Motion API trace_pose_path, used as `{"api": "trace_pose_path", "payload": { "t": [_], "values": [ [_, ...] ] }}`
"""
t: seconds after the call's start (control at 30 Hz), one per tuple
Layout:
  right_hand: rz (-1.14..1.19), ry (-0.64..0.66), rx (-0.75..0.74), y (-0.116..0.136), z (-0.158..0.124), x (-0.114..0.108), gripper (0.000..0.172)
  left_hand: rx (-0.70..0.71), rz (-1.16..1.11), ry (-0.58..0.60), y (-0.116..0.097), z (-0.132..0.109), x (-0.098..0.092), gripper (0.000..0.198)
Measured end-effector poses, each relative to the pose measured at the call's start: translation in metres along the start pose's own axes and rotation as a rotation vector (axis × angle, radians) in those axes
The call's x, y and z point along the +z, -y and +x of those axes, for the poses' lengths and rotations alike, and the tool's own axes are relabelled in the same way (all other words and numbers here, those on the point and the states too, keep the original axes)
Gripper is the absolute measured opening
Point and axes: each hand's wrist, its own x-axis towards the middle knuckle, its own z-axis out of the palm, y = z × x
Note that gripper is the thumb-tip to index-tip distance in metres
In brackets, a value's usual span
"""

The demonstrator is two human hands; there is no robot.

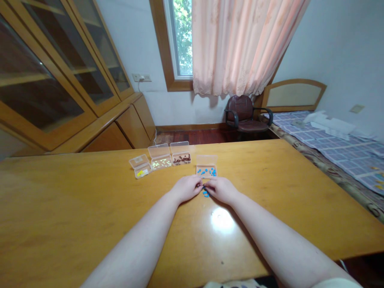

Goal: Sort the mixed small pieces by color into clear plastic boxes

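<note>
Both hands meet over the wooden table (144,232), just in front of a clear open box (207,157) of small blue pieces (212,172). My left hand (188,188) has its fingers closed in a pinch, touching something small and dark that I cannot make out. Facing it, my right hand (221,189) is pinched too, its fingertips on or beside a small blue piece. Several loose blue pieces (205,193) lie on the table beneath the fingertips.
Left of the blue box stand open clear boxes with brown pieces (181,159), pale pieces (162,163) and yellow pieces (141,173). Beyond the table are a chair (246,114), a bed (336,140) and a glass-fronted cabinet (93,108).
</note>
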Motion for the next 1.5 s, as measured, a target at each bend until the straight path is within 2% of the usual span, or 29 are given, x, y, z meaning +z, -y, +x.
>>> {"api": "trace_pose_path", "payload": {
  "t": [0.27,0.43,0.53,0.63,0.7,0.8,0.93,1.03,1.23,1.5],
  "values": [
    [-0.024,0.0,0.054,0.002,0.001,-0.002,0.015,0.02,-0.041,0.011,0.001,0.0,-0.001,0.016],
    [-0.019,-0.029,0.059,0.003,0.0,-0.007,0.016,0.002,-0.091,-0.055,0.0,-0.002,-0.005,0.013],
    [-0.012,-0.159,0.092,-0.002,0.0,-0.01,0.018,0.014,-0.103,-0.044,-0.004,-0.004,-0.009,0.011],
    [-0.029,-0.325,0.186,-0.012,0.0,-0.011,0.022,0.06,-0.094,0.006,-0.008,-0.005,-0.011,0.008],
    [-0.038,-0.366,0.237,-0.018,0.0,-0.01,0.023,0.085,-0.079,0.032,-0.01,-0.006,-0.011,0.007],
    [-0.009,-0.313,0.211,-0.021,-0.001,-0.011,0.022,0.1,-0.047,0.055,-0.01,-0.006,-0.009,0.007],
    [0.033,-0.122,0.037,-0.015,-0.004,-0.016,0.018,0.088,-0.015,0.052,-0.006,-0.004,-0.006,0.009],
    [0.031,-0.046,-0.011,-0.009,-0.006,-0.017,0.017,0.065,-0.016,0.041,-0.004,-0.003,-0.005,0.011],
    [0.03,0.015,-0.005,-0.003,-0.005,-0.011,0.016,0.021,-0.016,0.035,-0.005,-0.001,-0.003,0.012],
    [0.035,0.0,0.006,-0.001,-0.002,-0.008,0.016,0.035,-0.016,-0.014,-0.004,0.0,0.001,0.014]
  ]
}}
